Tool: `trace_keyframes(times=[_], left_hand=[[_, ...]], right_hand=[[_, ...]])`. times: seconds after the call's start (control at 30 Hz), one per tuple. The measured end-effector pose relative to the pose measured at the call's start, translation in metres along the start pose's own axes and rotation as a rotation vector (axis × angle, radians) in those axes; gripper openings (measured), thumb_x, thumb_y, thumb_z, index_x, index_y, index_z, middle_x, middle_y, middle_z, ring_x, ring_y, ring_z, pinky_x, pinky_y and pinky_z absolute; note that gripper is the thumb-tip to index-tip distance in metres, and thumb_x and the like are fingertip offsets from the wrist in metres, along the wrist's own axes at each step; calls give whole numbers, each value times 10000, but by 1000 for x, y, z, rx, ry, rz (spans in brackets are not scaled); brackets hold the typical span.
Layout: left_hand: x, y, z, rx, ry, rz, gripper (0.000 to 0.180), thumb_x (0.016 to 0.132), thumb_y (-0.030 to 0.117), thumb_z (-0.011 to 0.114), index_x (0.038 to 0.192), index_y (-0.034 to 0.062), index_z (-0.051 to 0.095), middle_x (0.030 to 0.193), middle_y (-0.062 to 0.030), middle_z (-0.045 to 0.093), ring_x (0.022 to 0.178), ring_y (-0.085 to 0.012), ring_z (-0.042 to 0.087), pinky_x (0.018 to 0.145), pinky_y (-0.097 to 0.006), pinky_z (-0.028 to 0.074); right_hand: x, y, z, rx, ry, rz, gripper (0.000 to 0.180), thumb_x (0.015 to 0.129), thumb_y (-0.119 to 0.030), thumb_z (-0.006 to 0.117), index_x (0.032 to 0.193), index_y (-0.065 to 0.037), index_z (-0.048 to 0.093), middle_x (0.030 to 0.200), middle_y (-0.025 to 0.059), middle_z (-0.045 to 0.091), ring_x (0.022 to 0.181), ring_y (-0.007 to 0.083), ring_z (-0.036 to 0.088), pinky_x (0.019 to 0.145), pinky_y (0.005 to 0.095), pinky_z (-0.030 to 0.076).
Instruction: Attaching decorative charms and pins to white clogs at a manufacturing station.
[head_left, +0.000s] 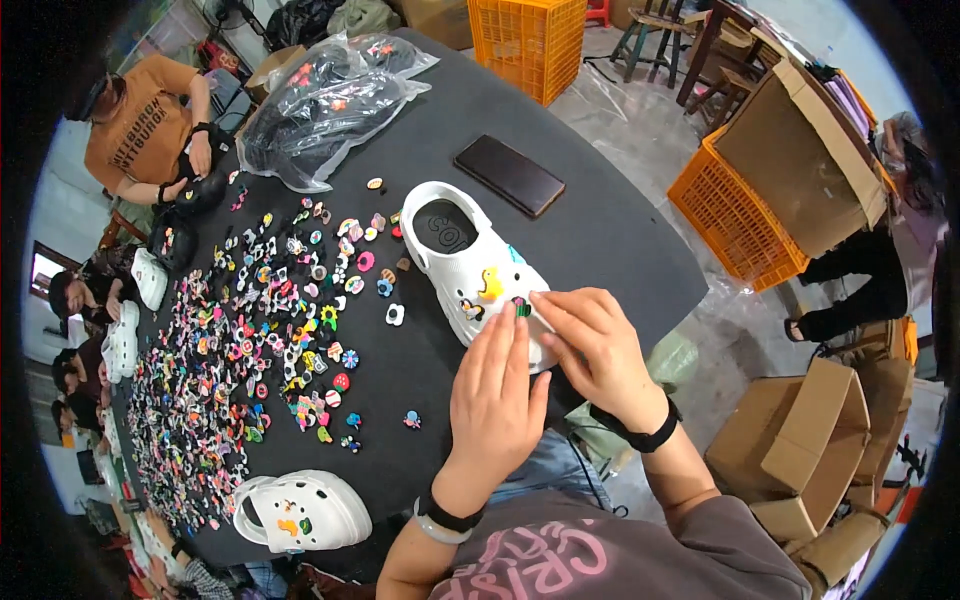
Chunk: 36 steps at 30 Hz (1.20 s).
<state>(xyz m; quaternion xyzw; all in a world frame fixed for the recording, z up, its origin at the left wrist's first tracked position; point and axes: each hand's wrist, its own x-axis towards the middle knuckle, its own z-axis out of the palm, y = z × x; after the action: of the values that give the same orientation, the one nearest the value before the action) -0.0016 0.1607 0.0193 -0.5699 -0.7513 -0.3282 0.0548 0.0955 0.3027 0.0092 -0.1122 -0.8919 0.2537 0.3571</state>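
Note:
A white clog (452, 272) lies on the dark table in front of me, its heel pointing away and to the left. Fixed in its top are a yellow shoe charm (490, 283), a small black, white and orange charm (470, 310) and a bit of blue at the far side. A green and dark charm (521, 307) sits at my fingertips. My left hand (497, 405) lies with straight fingers against the toe, their tips touching that charm. Curled over the toe's right side, my right hand (603, 345) grips the clog, index finger beside the charm. The toe is partly hidden.
A big spread of loose charms (200, 390) covers the table's left. A second white clog (310, 512) stands near left; a dark phone (510, 175) and a plastic bag (325, 110) lie beyond. A person (150, 130) works across the table. Orange crates (740, 210) and cartons (800, 440) stand right.

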Motion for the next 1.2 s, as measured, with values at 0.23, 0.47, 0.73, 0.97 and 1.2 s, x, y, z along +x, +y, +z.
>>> trace_keyframes(times=[0.23, 0.47, 0.73, 0.97, 1.2], left_hand=[[-4, -12, 11, 28, -36, -6, 517, 851, 97, 620, 1317, -93, 499, 1377, -243, 495, 1266, -395, 494, 1066, -466, 404], [-17, -4, 22, 18, 80, -80, 445, 844, 66, 660, 1257, -69, 563, 1313, -199, 546, 1236, -362, 527, 1012, -416, 472], [-10, -5, 18, 26, 18, -87, 455, 820, 72, 680, 1237, -78, 579, 1298, -183, 566, 1218, -325, 540, 994, -400, 482], [-4, -12, 21, 49, 3, -53, 536, 782, 124, 712, 1252, -81, 558, 1336, -186, 526, 1175, -332, 539, 994, -419, 462], [-1, -9, 17, 127, -17, -26, 506, 752, 106, 695, 1207, -88, 585, 1340, -171, 547, 1152, -309, 553, 935, -390, 493]], right_hand=[[9, -7, -3, -140, -139, -108, 480, 730, -149, 712, 1195, -49, 649, 1170, 45, 613, 998, 252, 586, 772, 351, 531], [12, -19, -8, -226, -251, -116, 471, 708, -165, 664, 1152, -9, 646, 1155, 55, 608, 1048, 216, 588, 765, 321, 529], [19, -27, -11, -353, -379, -92, 519, 698, -144, 620, 1190, 22, 620, 1184, 89, 598, 1069, 223, 590, 747, 301, 550], [20, -16, -8, -288, -320, -100, 512, 683, -85, 622, 1184, 17, 633, 1145, 85, 619, 1019, 221, 619, 768, 302, 553], [23, -15, -6, -251, -302, -95, 470, 670, -46, 627, 1134, 10, 666, 1110, 83, 632, 979, 232, 628, 780, 324, 553]])
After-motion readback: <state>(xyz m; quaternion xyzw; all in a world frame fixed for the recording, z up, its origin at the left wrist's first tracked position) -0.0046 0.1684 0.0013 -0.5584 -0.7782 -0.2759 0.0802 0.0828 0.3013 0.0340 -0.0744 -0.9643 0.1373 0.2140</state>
